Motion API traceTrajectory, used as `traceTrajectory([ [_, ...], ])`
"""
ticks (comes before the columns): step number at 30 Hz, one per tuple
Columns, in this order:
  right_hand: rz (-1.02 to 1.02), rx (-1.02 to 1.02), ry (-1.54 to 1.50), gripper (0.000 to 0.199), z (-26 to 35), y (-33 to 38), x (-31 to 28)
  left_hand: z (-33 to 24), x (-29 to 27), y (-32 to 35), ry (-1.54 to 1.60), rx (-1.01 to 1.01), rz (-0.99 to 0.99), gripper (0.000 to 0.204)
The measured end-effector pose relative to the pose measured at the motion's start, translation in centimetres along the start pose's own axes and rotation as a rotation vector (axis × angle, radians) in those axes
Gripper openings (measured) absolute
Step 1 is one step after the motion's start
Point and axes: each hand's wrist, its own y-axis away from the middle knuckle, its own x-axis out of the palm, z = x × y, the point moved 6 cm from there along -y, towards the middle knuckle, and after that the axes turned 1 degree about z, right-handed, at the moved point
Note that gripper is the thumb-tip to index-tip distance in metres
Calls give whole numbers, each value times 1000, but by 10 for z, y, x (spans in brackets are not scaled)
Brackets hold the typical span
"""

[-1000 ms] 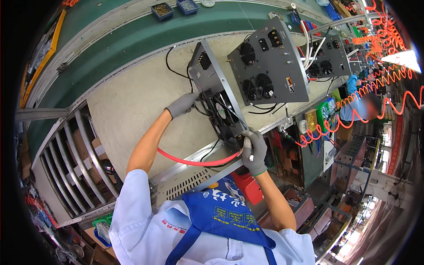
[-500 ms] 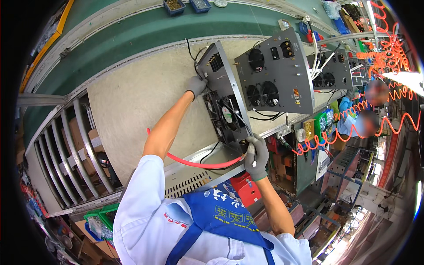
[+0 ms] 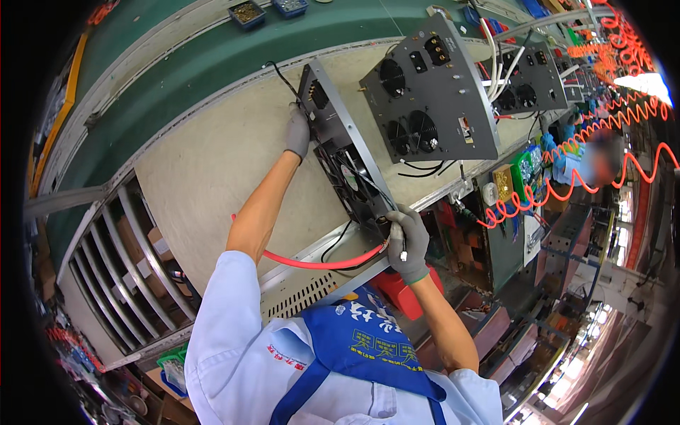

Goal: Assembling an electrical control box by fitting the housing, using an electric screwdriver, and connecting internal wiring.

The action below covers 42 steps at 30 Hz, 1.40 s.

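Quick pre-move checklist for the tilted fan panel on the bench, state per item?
1. Left hand gripping the far upper end of the fan panel: ok.
2. Right hand on the panel's near lower corner: ok.
3. Panel stands on edge, clear of the neighbouring grey chassis: ok, a gap shows.
4. Red hose clear of the panel: not ok, it runs under the left forearm to the right hand.
5. Black wires below the panel free of snags: cannot tell.
6. Workbench surface beside the panel clear: ok.
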Motion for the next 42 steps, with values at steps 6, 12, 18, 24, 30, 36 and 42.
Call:
traceTrajectory([
  [6, -93, -47, 12, 21, -4, -2, -3, -8, 19, 13, -473, 340, -108, 51],
  [12, -55, -41, -14, 20, 6, -5, -2, 95, -22, -117, -453, 11, -93, 44],
  [18, -53, -25, 9, 20, 1, -6, 3, 39, -13, -89, -749, 119, -31, 39],
  [24, -51, -24, -21, 19, -2, -1, 2, -4, -24, -61, -933, 241, 122, 55],
  [30, -67, -38, -60, 21, -7, -1, -3, 16, -4, 69, -1314, 805, 657, 38],
  [36, -69, -78, -31, 20, 1, 1, -4, 0, 25, 304, -679, -155, 1328, 48],
  [42, -102, -161, -87, 17, 1, 7, 0, -44, -36, 345, -1071, -32, 1295, 63],
])
